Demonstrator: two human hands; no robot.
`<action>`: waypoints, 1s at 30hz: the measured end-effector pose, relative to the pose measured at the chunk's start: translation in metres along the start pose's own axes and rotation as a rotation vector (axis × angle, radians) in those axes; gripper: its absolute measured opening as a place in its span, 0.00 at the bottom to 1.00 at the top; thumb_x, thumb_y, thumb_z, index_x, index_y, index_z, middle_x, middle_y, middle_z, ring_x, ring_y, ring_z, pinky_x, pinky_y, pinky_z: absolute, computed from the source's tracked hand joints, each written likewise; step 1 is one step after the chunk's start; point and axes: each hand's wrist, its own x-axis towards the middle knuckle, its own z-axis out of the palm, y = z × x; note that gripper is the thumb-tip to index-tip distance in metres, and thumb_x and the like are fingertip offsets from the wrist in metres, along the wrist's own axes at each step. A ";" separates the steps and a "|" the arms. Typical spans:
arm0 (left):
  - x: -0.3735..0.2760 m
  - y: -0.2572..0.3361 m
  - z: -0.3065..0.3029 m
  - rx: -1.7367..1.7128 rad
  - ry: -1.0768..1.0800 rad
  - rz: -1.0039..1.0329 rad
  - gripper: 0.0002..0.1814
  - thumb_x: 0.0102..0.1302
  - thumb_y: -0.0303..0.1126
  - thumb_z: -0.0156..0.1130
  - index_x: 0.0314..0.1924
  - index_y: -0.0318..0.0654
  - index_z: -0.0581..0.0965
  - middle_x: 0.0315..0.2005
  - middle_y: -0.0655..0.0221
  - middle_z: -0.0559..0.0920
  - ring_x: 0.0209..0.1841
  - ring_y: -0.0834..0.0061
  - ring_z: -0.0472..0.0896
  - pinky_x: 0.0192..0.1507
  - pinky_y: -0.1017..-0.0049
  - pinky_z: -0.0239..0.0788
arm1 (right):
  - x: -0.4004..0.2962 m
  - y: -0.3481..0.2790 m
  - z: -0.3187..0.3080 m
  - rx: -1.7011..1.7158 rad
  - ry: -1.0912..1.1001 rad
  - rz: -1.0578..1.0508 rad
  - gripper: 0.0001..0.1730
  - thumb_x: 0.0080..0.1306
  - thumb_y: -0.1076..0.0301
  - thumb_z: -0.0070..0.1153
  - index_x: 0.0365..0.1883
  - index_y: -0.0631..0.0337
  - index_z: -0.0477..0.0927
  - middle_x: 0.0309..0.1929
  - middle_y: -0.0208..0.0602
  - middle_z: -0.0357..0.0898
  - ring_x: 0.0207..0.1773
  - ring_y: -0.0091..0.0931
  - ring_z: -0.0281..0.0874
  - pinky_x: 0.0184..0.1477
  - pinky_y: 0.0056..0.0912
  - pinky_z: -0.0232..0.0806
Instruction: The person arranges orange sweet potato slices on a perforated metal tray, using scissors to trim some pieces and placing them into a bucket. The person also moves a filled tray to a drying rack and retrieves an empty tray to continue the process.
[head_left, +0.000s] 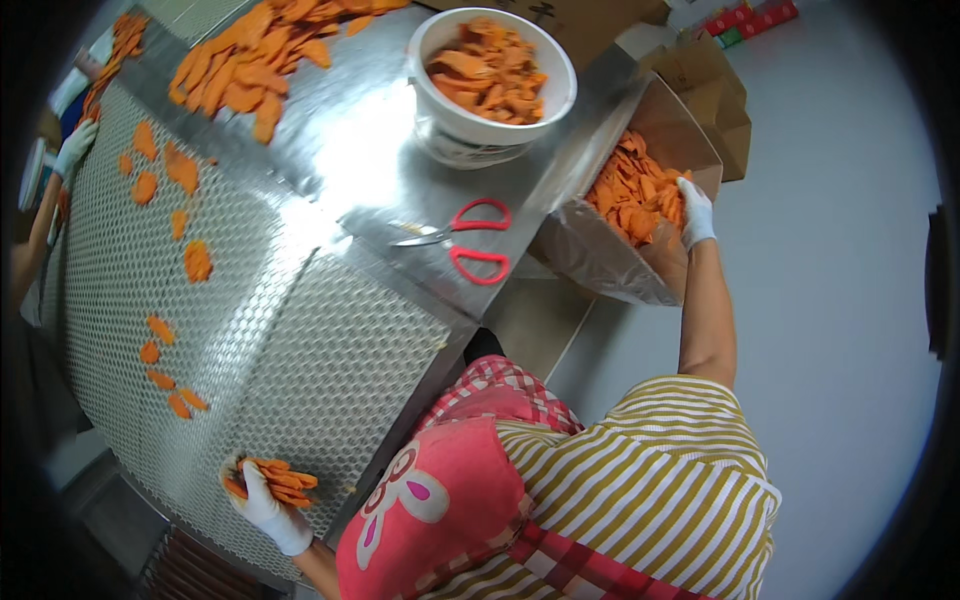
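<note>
My left hand (264, 504), in a white glove, grips a small bundle of dried orange slices (283, 480), which look like sweet potato, just above the near end of a mesh drying tray (330, 390). Far to the right, my right hand (697, 214), also gloved, reaches inside the rim of a cardboard box (694, 139) lined with clear plastic. Its fingers touch the heap of orange slices (636, 187) there; whether they hold any is hidden. Red-handled scissors (480, 215) lie with blades parted on the metal table (367, 180) between my hands.
A white bucket (469, 139) of orange pieces stands on the table beside a pile of slices (240, 75). Loose slices (198, 261) dot the tray's far side. Another person's gloved hand (76, 146) is at the left edge. Folded cardboard (709, 97) stands behind the box.
</note>
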 end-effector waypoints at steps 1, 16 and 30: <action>-0.012 -0.004 0.022 0.006 -0.009 0.007 0.11 0.74 0.33 0.57 0.51 0.36 0.72 0.37 0.70 0.75 0.36 0.79 0.76 0.40 0.75 0.73 | 0.015 0.010 -0.009 -0.057 -0.040 0.015 0.28 0.62 0.63 0.67 0.56 0.71 0.77 0.51 0.40 0.81 0.52 0.29 0.79 0.53 0.30 0.71; -0.080 0.026 0.279 0.204 -0.330 -0.046 0.15 0.67 0.26 0.62 0.53 0.34 0.73 0.43 0.67 0.77 0.43 0.78 0.77 0.48 0.76 0.71 | 0.080 0.043 0.047 -0.758 -1.069 -0.137 0.33 0.57 0.50 0.65 0.58 0.55 0.77 0.50 0.47 0.81 0.54 0.36 0.78 0.57 0.34 0.68; -0.099 0.073 0.453 0.414 -0.954 -0.084 0.26 0.56 0.25 0.70 0.55 0.30 0.75 0.40 0.67 0.81 0.43 0.77 0.79 0.50 0.77 0.72 | 0.042 0.135 0.053 -0.297 -0.678 0.017 0.22 0.65 0.61 0.56 0.56 0.60 0.79 0.59 0.47 0.77 0.61 0.38 0.75 0.64 0.34 0.66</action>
